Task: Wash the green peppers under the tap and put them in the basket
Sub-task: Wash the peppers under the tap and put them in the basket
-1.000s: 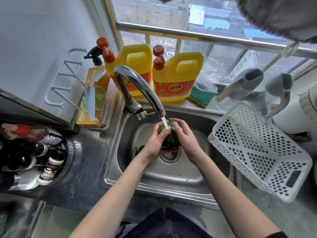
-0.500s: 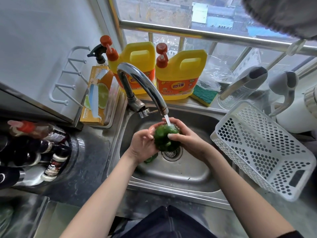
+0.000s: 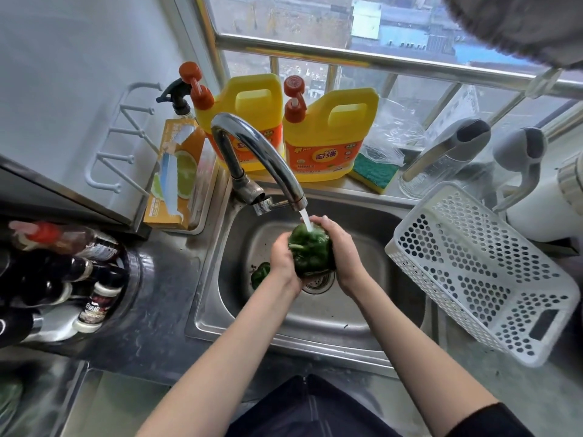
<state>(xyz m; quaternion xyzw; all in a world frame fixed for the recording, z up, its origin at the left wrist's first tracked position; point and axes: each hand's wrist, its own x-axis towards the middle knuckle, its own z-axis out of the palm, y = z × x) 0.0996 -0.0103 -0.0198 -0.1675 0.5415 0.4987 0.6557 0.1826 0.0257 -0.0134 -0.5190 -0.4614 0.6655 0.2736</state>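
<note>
A dark green pepper (image 3: pixel 310 251) is held over the drain of the steel sink (image 3: pixel 362 323), stem side toward me. My left hand (image 3: pixel 281 259) cups its left side and my right hand (image 3: pixel 342 247) wraps its right side. Water runs from the curved chrome tap (image 3: pixel 262 156) straight onto the pepper's top. A second green pepper (image 3: pixel 260 272) lies on the sink floor, partly hidden behind my left wrist. The white perforated basket (image 3: pixel 479 269) sits tilted on the counter to the right of the sink, with nothing in it.
Two yellow detergent jugs (image 3: pixel 328 137) and a green sponge (image 3: pixel 373 173) stand on the sill behind the tap. A box of wrap (image 3: pixel 175 175) leans at the left. Sauce bottles (image 3: pixel 63 266) fill a round rack at far left. A white appliance (image 3: pixel 542 203) stands behind the basket.
Both hands have turned the pepper under the stream, so its stem end now faces me. The hands stay over the drain; the view has shifted slightly.
</note>
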